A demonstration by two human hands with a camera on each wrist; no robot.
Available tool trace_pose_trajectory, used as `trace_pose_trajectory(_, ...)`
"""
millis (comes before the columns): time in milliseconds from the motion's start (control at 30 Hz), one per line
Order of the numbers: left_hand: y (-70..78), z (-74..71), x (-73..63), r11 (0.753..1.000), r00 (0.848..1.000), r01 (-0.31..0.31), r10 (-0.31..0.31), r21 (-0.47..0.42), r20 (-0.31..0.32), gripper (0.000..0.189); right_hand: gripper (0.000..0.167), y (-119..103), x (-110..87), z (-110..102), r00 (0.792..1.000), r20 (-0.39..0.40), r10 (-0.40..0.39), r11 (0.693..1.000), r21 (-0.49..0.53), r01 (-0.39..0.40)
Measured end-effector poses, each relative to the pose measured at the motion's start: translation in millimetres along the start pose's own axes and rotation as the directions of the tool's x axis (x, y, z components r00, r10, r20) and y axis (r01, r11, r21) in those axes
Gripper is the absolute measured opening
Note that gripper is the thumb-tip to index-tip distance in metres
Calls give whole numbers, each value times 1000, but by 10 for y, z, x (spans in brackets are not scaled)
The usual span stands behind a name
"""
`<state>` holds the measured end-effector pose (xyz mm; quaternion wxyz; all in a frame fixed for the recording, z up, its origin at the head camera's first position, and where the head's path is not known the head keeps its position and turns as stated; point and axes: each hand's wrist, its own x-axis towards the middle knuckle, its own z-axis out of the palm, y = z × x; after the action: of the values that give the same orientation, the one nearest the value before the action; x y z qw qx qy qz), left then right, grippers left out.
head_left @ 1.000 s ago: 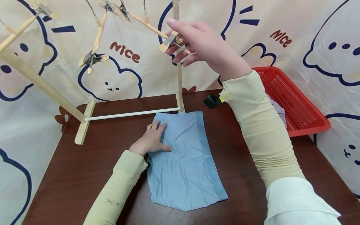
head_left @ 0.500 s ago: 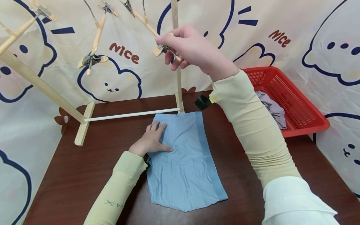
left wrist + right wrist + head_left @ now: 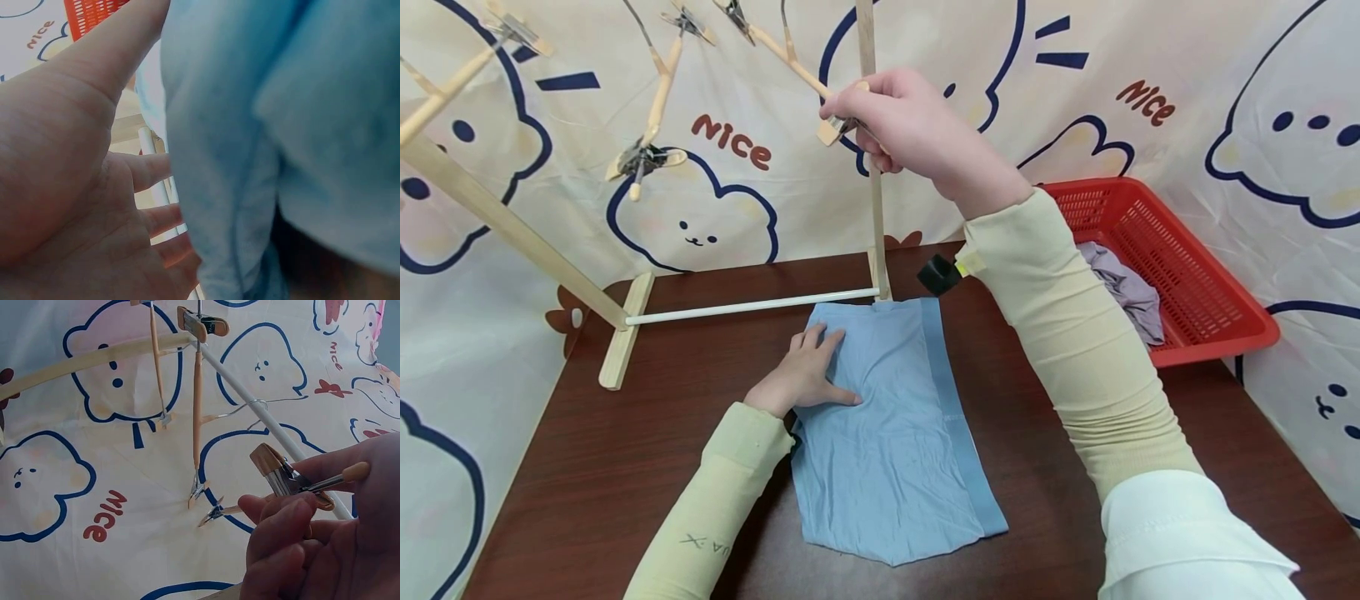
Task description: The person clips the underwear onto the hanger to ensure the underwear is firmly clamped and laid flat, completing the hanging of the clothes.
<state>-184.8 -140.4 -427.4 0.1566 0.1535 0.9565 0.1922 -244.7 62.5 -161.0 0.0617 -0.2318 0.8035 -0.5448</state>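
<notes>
A light-blue garment with a wide band along its right side lies spread on the table. My left hand rests on its upper left edge, fingers spread. In the left wrist view the blue cloth fills the right side and hides the fingertips. Raised above the table, my right hand grips the near end of a wooden clip hanger. Its metal clip shows between thumb and curled fingers in the right wrist view; whether the clip is squeezed apart I cannot tell.
Other clip hangers hang at the left on the wooden rack, whose upright and white lower bar stand behind the garment. A red basket with a mauve cloth sits at the right. A patterned sheet covers the back.
My right hand has come left and slightly down, and its fingers have closed round the hanger's clip end. The left hand and the garment have stayed put.
</notes>
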Motion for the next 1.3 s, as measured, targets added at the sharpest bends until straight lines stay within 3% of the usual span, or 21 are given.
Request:
trace_pose_trajectory(433, 26, 6, 5, 1000, 1000, 15, -15, 16, 5, 111, 26, -34, -65, -65, 996, -37, -81, 996, 37, 83)
trace_pose_trajectory(1300, 30, -2, 4, 999, 1000, 22, -22, 39, 5, 113, 27, 98, -485, -169, 983, -80, -165, 985, 37, 168)
